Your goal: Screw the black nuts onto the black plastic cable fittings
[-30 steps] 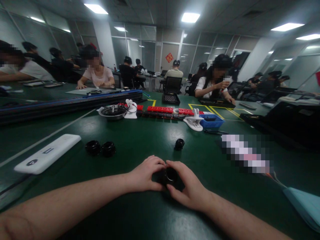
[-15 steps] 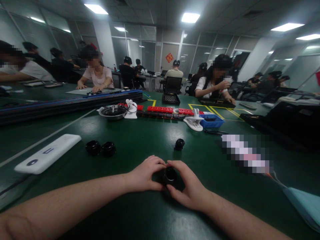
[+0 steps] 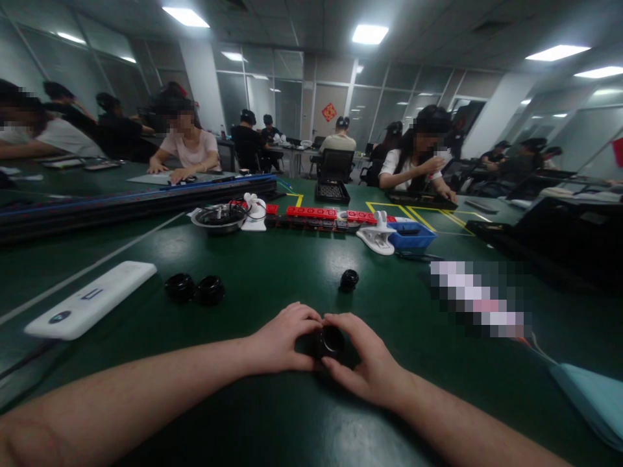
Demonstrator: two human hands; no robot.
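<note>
Between my hands is a black, hollow round part (image 3: 331,341), its opening turned up towards me. My left hand (image 3: 287,338) is closed on its left side, thumb at the near edge and fingers at the far edge. From the right, my right hand (image 3: 367,363) grips the same part, with the thumb low and the index finger over the top. The fingertips of both hands almost meet at the far side. Just beyond lies a similar black ribbed part (image 3: 349,280). Two more black ribbed parts, one on the left (image 3: 180,287) and one beside it (image 3: 210,290), sit close together.
A white oblong device (image 3: 92,299) with a cable lies left on the green table (image 3: 272,266). Farther back are a metal bowl (image 3: 217,227), white clips (image 3: 378,240), red strips (image 3: 311,213) and a blue bin (image 3: 411,240). A light-blue item (image 3: 591,399) lies right; people sit opposite.
Both hands keep their hold on the black part, with almost no movement. The part seems slightly turned or tilted between the fingers.
</note>
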